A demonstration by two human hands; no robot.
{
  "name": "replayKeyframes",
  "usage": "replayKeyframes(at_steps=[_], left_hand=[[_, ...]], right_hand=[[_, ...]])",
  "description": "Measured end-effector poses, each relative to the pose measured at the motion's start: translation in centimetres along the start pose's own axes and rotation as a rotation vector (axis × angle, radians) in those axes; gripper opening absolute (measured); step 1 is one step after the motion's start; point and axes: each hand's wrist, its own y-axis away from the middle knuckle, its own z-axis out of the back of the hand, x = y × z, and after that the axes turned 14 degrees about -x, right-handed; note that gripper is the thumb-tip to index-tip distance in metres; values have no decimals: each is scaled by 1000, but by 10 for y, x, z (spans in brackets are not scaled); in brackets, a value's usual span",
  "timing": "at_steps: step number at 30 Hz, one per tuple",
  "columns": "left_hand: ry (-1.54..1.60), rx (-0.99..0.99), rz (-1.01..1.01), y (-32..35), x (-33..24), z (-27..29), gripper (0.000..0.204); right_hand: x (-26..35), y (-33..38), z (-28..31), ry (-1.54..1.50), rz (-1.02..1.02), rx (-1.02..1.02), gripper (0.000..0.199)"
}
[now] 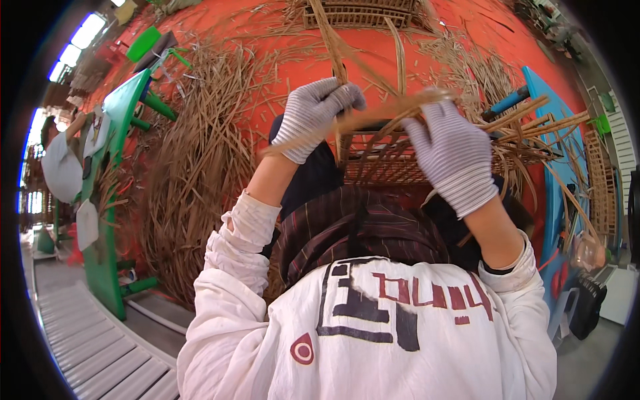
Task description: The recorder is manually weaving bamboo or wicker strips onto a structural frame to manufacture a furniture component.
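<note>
half-woven cane basket sits in the person's lap, loose strips sticking up | left hand in a striped glove, fist closed round an upright cane strip | right hand gloved too, clamped on a bent strip over the basket rim | pile of cane on the orange floor, green bench off at its left edge
</note>
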Motion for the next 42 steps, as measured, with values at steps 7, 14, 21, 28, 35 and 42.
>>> replayKeyframes(at_steps=[7, 14, 21, 28, 35, 42], left_hand=[[117, 42, -68, -3, 2, 3, 25], [169, -104, 87, 9, -10, 5, 26], [194, -121, 46, 16, -13, 0, 26], [220, -435, -193, 36, 19, 1, 17], [-269, -439, -380, 86, 55, -8, 39], [-526, -492, -412, 84, 60, -20, 43]], right_hand=[[-9, 0, 18, -161, -134, 71, 22], [47, -21, 14, -1484, -703, 235, 27], [41, -23, -40, -420, -59, 207, 28], [40, -28, -50, -466, 128, 124, 29], [30, -22, -67, -796, -167, 221, 17], [36, -4, -66, -806, -226, 134, 18]])
